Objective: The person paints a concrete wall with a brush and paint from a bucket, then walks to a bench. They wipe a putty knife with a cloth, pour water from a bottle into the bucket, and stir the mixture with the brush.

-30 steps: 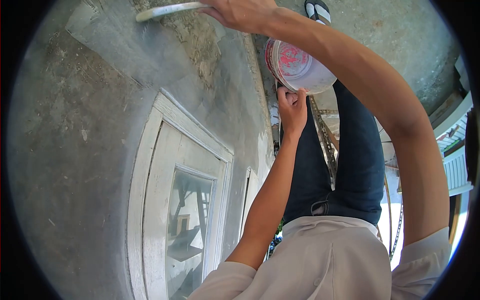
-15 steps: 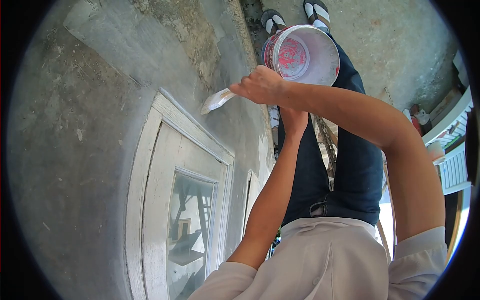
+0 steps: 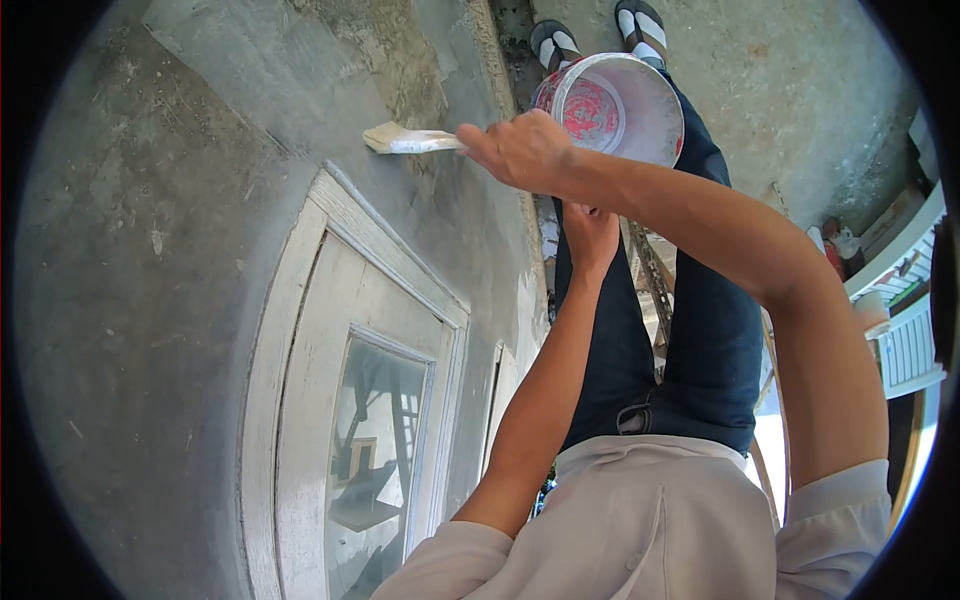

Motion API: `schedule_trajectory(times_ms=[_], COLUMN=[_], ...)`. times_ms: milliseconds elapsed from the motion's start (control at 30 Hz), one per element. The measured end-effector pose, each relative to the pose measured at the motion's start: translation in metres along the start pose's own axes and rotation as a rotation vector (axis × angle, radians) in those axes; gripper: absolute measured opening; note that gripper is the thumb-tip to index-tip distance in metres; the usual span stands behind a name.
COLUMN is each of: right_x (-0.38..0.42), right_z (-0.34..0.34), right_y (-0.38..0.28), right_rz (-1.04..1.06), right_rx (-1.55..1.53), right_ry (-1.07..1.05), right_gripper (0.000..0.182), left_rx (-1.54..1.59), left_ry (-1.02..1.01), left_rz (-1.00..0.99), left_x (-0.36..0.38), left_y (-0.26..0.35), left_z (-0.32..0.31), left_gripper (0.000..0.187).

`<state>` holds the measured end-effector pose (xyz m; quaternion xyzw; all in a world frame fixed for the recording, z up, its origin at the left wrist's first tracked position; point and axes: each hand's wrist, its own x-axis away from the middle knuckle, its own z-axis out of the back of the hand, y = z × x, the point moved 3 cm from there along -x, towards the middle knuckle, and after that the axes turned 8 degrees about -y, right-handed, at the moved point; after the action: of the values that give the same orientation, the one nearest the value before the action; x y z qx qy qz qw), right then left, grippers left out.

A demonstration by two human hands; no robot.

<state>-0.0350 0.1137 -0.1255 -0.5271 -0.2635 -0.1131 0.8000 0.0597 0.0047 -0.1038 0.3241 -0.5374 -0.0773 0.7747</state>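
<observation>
My right hand (image 3: 520,150) grips the handle of a paintbrush (image 3: 405,141), its pale bristles pointing left against the grey wall (image 3: 430,215) just above a door frame's corner. Below my right forearm, my left hand (image 3: 590,240) is closed at the near side of a bucket (image 3: 650,105); its fingers are partly hidden by that forearm. The bucket's mouth faces up toward me, showing whitish inner walls and red paint marks on the bottom.
A white wooden door frame (image 3: 265,420) with a glass pane (image 3: 375,450) fills the lower left. Rough, patchy plaster (image 3: 400,60) lies above it. My sandalled feet (image 3: 640,25) show beyond the bucket, over a concrete floor (image 3: 780,70). White louvred shutters (image 3: 910,350) stand at right.
The brush has moved up and left along the wall, swinging from a downward slant to nearly level. My right hand has turned with it; the bucket has barely shifted.
</observation>
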Motion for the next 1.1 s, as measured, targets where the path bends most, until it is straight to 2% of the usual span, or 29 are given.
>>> schedule_trajectory(times_ms=[67, 100, 167, 200, 300, 400, 500, 567, 600, 667, 700, 800, 833, 900, 933, 1000, 1067, 1100], right_x=[0.02, 0.024, 0.031, 0.03, 0.004, -0.019, -0.01, -0.007, -0.005, 0.007, 0.014, 0.034, 0.035, 0.032, 0.027, 0.006, -0.002, -0.006], right_z=[-0.028, -0.043, -0.059, -0.059, -0.04, 0.003, 0.023, 0.016, 0.01, -0.015, -0.031, -0.071, -0.075, -0.069, -0.059, -0.04, -0.014, 0.001], right_y=[-0.015, -0.02, -0.026, -0.027, -0.022, 0.014, 0.036, 0.027, 0.019, -0.001, -0.008, -0.02, -0.024, -0.037, -0.033, -0.013, 0.013, 0.022], right_rz=[0.075, 0.133, 0.255, 0.285, 0.324, 0.166, -0.043, 0.017, 0.049, 0.058, 0.062, 0.331, 0.315, 0.285, 0.273, 0.249, 0.125, 0.036], right_rx=[0.079, 0.146, 0.287, 0.315, 0.372, 0.335, 0.042, 0.028, 0.017, 0.04, 0.053, 0.296, 0.293, 0.284, 0.271, 0.24, 0.113, 0.056], right_ry=[-0.113, -0.157, -0.245, -0.211, -0.042, 0.109, 0.335, 0.315, 0.309, 0.065, -0.057, -0.14, -0.155, -0.184, -0.069, 0.167, 0.276, 0.321], right_gripper=[0.018, 0.017, 0.016, 0.017, 0.018, 0.015, 0.023, 0.026, 0.027, 0.023, 0.021, 0.015, 0.013, 0.011, 0.012, 0.016, 0.022, 0.025], left_rx=[-0.658, -0.164, -0.09, -0.055, -0.623, 0.342, 0.395, 0.421, 0.283, 0.002, -0.028, -0.113, 0.039, 0.105, 0.136, 0.025, 0.12, 0.272], left_ry=[-0.082, -0.078, -0.054, -0.036, 0.014, 0.036, 0.057, 0.07, 0.083, 0.105, 0.076, -0.015, 0.062, 0.048, 0.049, 0.093, 0.074, 0.037], left_rz=[-0.203, 0.239, 0.261, 0.272, -0.314, 0.202, 0.205, 0.227, 0.139, -0.031, 0.063, 0.341, 0.258, 0.261, 0.264, 0.09, 0.093, 0.178], left_x=[0.009, 0.012, 0.01, 0.009, 0.011, 0.011, 0.009, 0.011, 0.01, 0.011, 0.012, 0.013, 0.013, 0.013, 0.014, 0.013, 0.015, 0.013], left_y=[-0.024, -0.023, -0.026, -0.027, -0.011, -0.011, -0.013, -0.018, -0.014, -0.005, -0.007, -0.01, -0.004, -0.018, -0.025, -0.009, -0.009, -0.017], left_z=[-0.001, -0.003, -0.009, -0.01, -0.008, -0.011, -0.014, -0.015, -0.011, -0.005, -0.005, -0.005, -0.005, -0.01, -0.011, -0.008, -0.007, -0.009], left_gripper=[0.034, 0.029, 0.027, 0.027, 0.024, 0.024, 0.023, 0.022, 0.022, 0.025, 0.027, 0.035, 0.036, 0.033, 0.032, 0.03, 0.028, 0.027])
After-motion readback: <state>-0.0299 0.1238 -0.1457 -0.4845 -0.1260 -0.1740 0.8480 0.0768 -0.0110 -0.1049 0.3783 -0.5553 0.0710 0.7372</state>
